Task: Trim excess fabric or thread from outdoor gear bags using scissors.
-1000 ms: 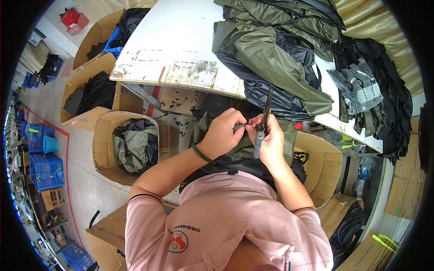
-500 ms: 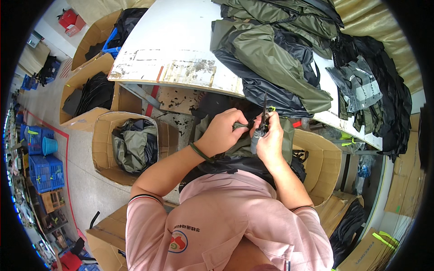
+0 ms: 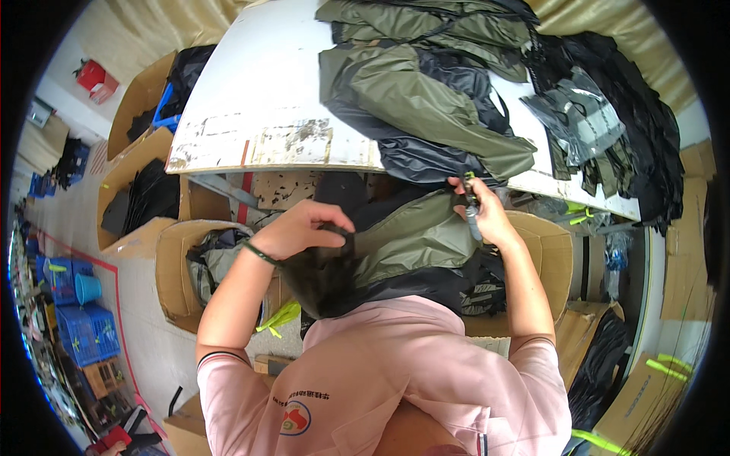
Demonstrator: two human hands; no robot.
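Note:
Olive-green and black fabric [image 3: 426,232] lies spread across my lap, in front of the table edge. My left hand [image 3: 308,232] is closed on its dark edge at the left, and the black part below that hand is blurred by motion. At the right side of the fabric, my right hand [image 3: 490,213] is wrapped round a pair of scissors [image 3: 472,216] with grey handles. The scissors' blades are hard to make out against the dark cloth behind them.
A white worktable [image 3: 251,99] ahead carries a pile of olive and black fabric pieces [image 3: 411,99] and a clear plastic bag [image 3: 582,118]. Cardboard boxes stand close on both sides, one at my left [image 3: 171,266] and one at my right [image 3: 544,258].
My hands have moved apart: the left to the left with the fabric's dark edge, the right to the right with the scissors. More of the olive fabric is spread between them.

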